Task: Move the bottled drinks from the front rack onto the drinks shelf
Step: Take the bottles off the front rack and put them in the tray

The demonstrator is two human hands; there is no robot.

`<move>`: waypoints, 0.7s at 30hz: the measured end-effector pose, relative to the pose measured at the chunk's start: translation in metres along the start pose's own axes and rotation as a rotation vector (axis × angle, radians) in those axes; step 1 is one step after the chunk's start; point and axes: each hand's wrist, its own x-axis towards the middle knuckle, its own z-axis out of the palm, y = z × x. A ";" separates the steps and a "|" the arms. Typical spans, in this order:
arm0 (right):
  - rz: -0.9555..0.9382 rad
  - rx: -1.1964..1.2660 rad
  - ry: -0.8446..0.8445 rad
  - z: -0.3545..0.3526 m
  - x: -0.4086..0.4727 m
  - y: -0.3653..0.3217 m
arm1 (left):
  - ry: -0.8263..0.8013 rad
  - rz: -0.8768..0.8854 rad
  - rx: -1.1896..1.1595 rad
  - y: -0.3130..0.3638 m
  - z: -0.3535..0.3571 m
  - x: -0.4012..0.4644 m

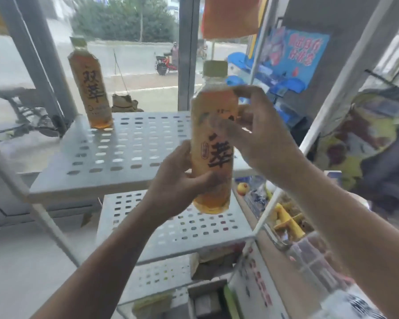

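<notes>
An amber tea bottle [213, 125] with a pale cap and black characters on its label is held upright in mid-air in front of the white perforated rack. My left hand [182, 180] grips its lower part from the left. My right hand [260, 132] holds its upper part from the right, fingers curled round the shoulder. A second, matching bottle [90, 88] stands upright at the far left corner of the top shelf [129, 143], well apart from both hands.
A lower perforated shelf [182, 229] sits beneath the held bottle, with further tiers and boxes [207, 302] below. White rack posts [318, 116] rise on the right. Beside them stand snack goods [286, 219] and a blue poster [295, 54]. A glass window is behind.
</notes>
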 end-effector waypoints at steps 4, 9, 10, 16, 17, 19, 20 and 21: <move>0.168 -0.014 -0.016 -0.047 -0.051 0.036 | -0.180 -0.040 -0.172 -0.001 0.058 -0.002; 0.386 0.016 0.097 -0.101 -0.136 0.078 | -0.389 -0.074 -0.252 -0.002 0.144 -0.003; 0.408 0.041 0.133 -0.111 -0.154 0.084 | -0.436 -0.082 -0.258 -0.002 0.161 -0.004; 0.531 0.152 0.345 -0.146 -0.253 0.101 | -0.677 -0.141 -0.260 -0.009 0.258 -0.019; 0.552 0.128 0.378 -0.150 -0.267 0.103 | -0.718 -0.159 -0.264 -0.011 0.273 -0.022; 0.603 0.055 0.444 -0.154 -0.291 0.107 | -0.824 -0.181 -0.254 -0.013 0.299 -0.031; 0.630 0.022 0.481 -0.155 -0.302 0.109 | -0.876 -0.190 -0.236 -0.014 0.310 -0.035; 0.656 -0.006 0.523 -0.154 -0.312 0.110 | -0.918 -0.207 -0.226 -0.015 0.321 -0.039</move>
